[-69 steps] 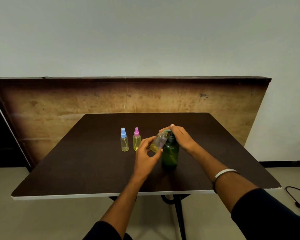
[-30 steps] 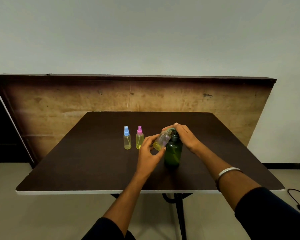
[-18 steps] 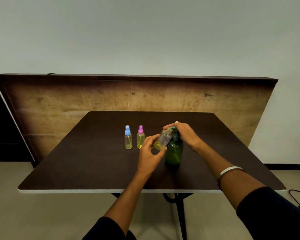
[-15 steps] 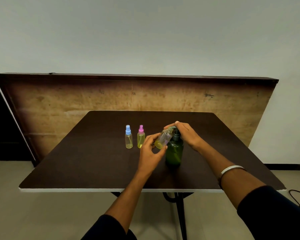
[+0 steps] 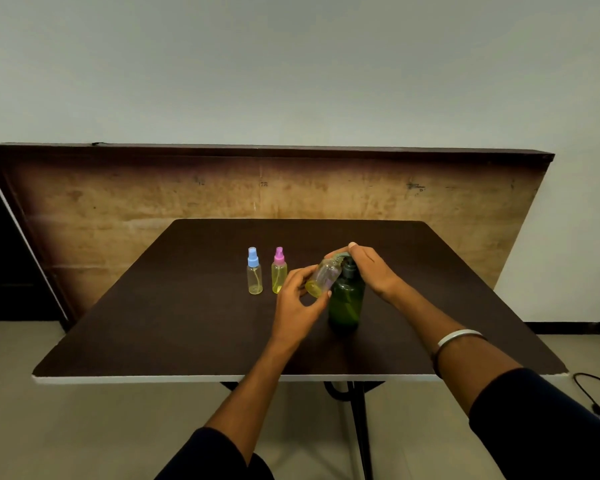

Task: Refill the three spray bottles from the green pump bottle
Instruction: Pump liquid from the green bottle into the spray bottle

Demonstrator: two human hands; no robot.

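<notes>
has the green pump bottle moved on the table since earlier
No. The green pump bottle stands at the same spot, right of the pink-capped bottle; only the camera shifted.

A dark brown worktop (image 5: 187,323) with a pale front edge carries three bottles standing upright. Toward the left of its middle stand a small clear spray bottle with a blue cap (image 5: 254,270) and, just beside it on the right, a spray bottle with a pink cap (image 5: 279,270), both holding yellowish liquid. Further right, nearer the front edge, stands the green pump bottle (image 5: 346,301), apart from the two small ones
</notes>
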